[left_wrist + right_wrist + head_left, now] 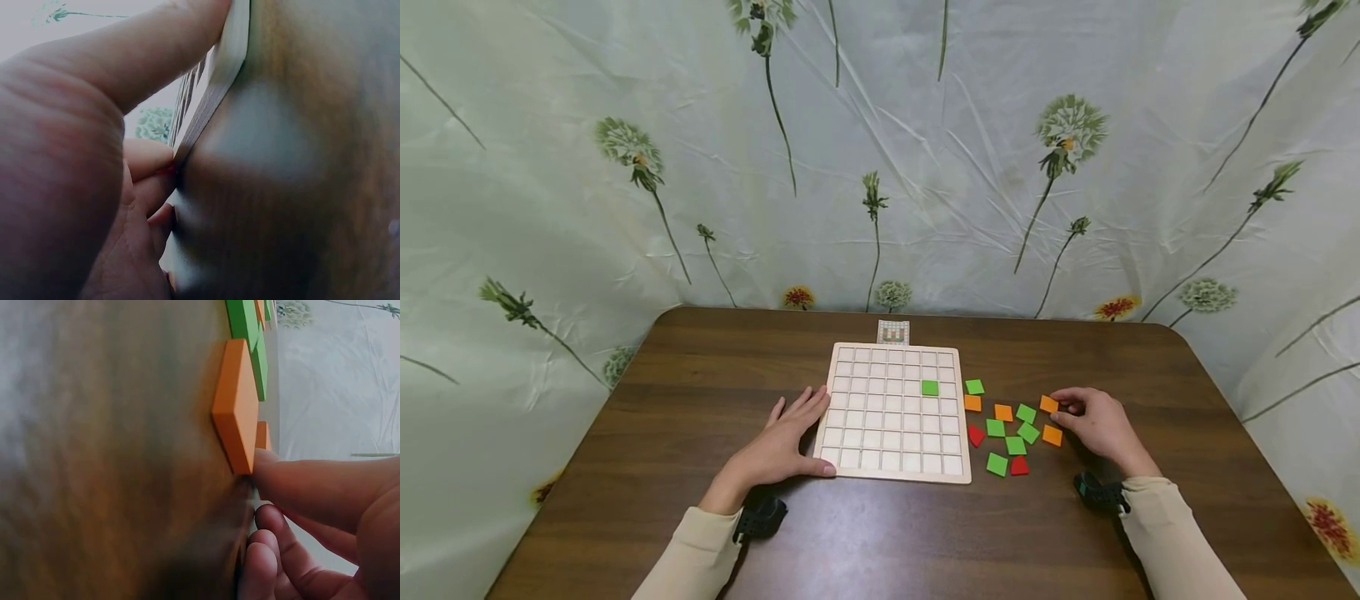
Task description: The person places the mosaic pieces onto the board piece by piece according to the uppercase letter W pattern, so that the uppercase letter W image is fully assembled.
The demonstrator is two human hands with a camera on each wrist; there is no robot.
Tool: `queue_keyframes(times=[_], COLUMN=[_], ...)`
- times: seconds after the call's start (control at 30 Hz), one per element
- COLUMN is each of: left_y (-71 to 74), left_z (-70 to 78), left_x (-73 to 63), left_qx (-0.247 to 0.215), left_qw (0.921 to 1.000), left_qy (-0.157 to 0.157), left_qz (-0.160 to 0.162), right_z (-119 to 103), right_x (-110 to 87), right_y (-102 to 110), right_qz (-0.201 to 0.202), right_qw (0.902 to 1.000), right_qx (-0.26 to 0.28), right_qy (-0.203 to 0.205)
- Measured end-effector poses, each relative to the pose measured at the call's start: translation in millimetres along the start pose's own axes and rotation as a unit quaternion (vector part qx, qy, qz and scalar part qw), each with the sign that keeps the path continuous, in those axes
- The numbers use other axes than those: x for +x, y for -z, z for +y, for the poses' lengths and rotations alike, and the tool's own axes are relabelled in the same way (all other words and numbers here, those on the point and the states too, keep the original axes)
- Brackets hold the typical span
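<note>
My left hand (781, 446) rests on the left side of a pale wooden grid board (902, 478), its fingers extended along the edge and the thumb at the near left corner. In the left wrist view the thumb lies over the board's rim (215, 103). A single green square tile (930, 388) sits in a cell in the board's upper right part. Right of the loose tiles, my right hand (1099, 425) pinches an orange square tile (1048, 404) between thumb and forefinger. Another orange tile (236, 406) lies just nearer than those fingertips.
Between board and right hand lie several loose green tiles (996, 427), more orange ones (1003, 412) and two red pieces (1018, 466). A small printed card (893, 332) is beyond the board's far edge. The brown table (880, 542) meets a flowered curtain (955, 208) at the back.
</note>
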State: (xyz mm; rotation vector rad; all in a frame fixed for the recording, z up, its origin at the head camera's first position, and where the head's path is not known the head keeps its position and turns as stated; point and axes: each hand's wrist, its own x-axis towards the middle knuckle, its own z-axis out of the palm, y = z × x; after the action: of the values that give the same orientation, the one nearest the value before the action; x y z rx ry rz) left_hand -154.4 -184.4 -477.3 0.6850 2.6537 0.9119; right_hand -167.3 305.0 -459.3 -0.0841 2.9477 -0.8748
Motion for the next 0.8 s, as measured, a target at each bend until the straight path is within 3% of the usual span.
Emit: queue_keyframes(times=[0.5, 0.8], left_y=[-1.3, -0.1], left_z=[-1.1, 1.1], left_x=[0.3, 0.1], left_qx=[-0.001, -0.004], left_qw=[1.0, 1.0], left_qy=[0.003, 0.004], left_qz=[0.0, -0.001], right_z=[-14.7, -28.2], right_x=[-1.0, 0.1], right_y=[0.2, -6.8], right_qz=[0.03, 0.05], right_qw=[0.9995, 0.9977], right_qx=[0.007, 0.024], right_qy=[0.002, 0.039])
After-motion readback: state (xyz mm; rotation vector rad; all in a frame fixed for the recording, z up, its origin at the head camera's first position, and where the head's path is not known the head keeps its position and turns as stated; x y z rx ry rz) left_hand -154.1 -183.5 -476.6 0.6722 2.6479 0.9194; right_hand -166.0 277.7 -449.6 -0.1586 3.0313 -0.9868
